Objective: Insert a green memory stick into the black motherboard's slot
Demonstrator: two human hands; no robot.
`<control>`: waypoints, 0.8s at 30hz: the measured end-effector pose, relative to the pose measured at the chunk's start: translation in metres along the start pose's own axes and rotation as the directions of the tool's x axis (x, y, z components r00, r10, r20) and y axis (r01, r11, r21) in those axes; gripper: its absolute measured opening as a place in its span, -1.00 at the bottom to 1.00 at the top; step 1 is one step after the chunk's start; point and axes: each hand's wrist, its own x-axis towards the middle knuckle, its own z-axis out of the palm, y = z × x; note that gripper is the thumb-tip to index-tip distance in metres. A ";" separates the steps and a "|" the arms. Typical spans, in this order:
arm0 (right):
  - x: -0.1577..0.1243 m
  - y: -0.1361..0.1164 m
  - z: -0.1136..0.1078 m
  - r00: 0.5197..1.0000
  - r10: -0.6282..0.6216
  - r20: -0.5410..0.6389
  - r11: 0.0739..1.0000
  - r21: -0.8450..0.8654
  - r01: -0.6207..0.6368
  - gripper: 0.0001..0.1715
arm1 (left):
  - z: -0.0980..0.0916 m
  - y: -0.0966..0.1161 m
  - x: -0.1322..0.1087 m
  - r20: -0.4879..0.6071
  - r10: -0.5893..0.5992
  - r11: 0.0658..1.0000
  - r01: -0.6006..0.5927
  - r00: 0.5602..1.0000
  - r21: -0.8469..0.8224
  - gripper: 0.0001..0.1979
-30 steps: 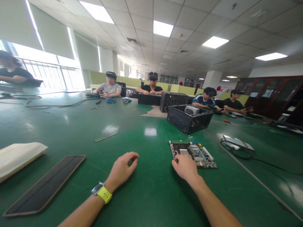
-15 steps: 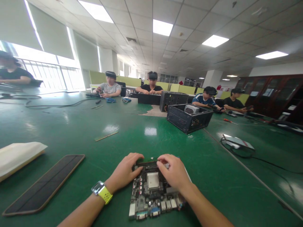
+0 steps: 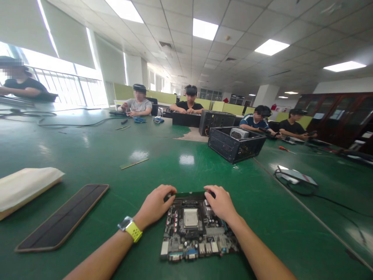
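A computer motherboard (image 3: 192, 231) with a silver processor in its middle lies flat on the green table (image 3: 87, 155) right in front of me. My left hand (image 3: 154, 204), with a yellow-strapped watch on its wrist, grips the board's far left corner. My right hand (image 3: 221, 202) grips the far right corner. Both hands have their fingers curled over the far edge, where a dark strip runs between them.
A black panel (image 3: 62, 217) and a cream pad (image 3: 26, 186) lie to my left. An open black computer case (image 3: 234, 144) stands further back, a small device with a cable (image 3: 294, 175) to the right. Several people sit working along the far side.
My right hand pulled the motherboard from the right to the spot in front of me and turned it. Both hands now hold its far edge; the view shifted slightly.
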 end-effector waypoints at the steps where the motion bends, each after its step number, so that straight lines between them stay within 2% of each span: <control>1: 0.001 0.000 0.000 1.000 0.001 0.008 1.000 -0.016 -0.001 -0.73 | 0.000 0.001 0.000 -0.004 -0.002 1.000 0.002 1.000 -0.003 -0.84; 11: -0.003 -0.008 -0.001 1.000 0.014 -0.016 0.999 -0.040 -0.015 -0.76 | 0.000 0.002 0.001 -0.039 0.001 0.999 -0.002 0.999 -0.039 -0.83; 24: -0.001 -0.005 -0.001 0.999 0.031 -0.017 1.000 -0.001 -0.031 -0.77 | -0.003 -0.006 0.003 -0.057 -0.054 0.998 0.051 0.997 -0.048 -0.73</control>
